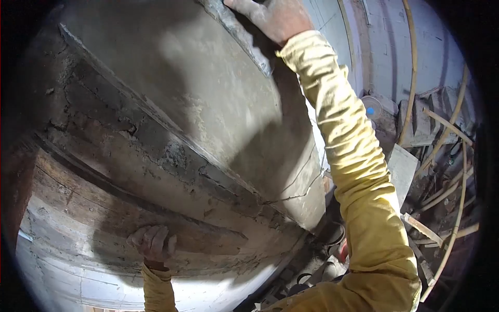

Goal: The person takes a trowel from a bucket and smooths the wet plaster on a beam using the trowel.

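Note:
My right hand (278, 18), dusty with grey, is at the top edge of the view, on a long mortar-crusted strip (241, 39) that lies against a smooth grey plastered face (208, 99). The thumb lies along the strip; the other fingers are partly hidden. At the lower left, my left hand (153, 243) has its dusty fingers curled at the lower edge of a long worn wooden board (202, 236). Rough mortar (171, 156) covers the band between this board and the smooth face. Both arms wear yellow sleeves.
Bent poles (413, 67) and scattered wood pieces (423, 229) are on the right, beyond my right arm. A flat grey panel (403, 169) stands beside the sleeve. Debris (327, 270) lies at the bottom centre. A crack (299, 195) runs across the smooth face's lower right.

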A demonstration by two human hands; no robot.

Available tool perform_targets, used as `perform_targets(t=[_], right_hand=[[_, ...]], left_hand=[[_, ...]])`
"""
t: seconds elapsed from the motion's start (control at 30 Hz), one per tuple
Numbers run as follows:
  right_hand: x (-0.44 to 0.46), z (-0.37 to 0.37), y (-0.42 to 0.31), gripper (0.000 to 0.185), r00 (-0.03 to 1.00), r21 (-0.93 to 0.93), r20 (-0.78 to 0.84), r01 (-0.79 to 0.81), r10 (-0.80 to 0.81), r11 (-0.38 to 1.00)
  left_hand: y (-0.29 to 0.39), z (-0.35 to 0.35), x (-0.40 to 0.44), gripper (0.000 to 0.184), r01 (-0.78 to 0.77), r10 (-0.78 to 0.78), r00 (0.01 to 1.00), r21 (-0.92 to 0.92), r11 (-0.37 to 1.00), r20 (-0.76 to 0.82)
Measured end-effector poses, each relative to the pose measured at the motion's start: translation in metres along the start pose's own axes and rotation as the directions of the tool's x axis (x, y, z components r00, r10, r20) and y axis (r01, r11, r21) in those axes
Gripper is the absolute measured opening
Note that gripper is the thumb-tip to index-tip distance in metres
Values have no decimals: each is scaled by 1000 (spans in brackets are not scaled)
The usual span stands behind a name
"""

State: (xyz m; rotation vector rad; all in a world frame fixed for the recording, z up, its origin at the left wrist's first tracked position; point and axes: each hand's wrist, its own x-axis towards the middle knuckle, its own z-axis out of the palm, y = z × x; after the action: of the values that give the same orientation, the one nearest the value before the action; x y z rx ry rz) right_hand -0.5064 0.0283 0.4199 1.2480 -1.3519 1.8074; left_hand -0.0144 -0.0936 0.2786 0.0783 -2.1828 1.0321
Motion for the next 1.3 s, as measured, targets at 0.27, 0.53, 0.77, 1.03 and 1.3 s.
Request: perform_targets(t=[0.27,0.53,0.77,1.03,1.3], right_hand=[[-189,-1,13,42,987,-34,158,-37,42,999],[-81,-2,-9,48,940,-276,120,-277,319,920],[22,5,34,54,993,-70,-83,-86,80,994],[-176,-1,-24,47,937,-76,205,-273,283,959],[-95,11,-61,41,924,-95,153,-339,351,936]], left_hand=[[3,-4,7,19,4,-4,1000,19,1000,27],[0,-3,2,18,17,-17,1000,-9,1000,-5],[3,-6,6,21,9,-9,1000,16,1000,9],[0,0,-11,22,42,-42,999,-45,998,-3],[1,-4,-10,22,59,-58,998,-22,998,38]])
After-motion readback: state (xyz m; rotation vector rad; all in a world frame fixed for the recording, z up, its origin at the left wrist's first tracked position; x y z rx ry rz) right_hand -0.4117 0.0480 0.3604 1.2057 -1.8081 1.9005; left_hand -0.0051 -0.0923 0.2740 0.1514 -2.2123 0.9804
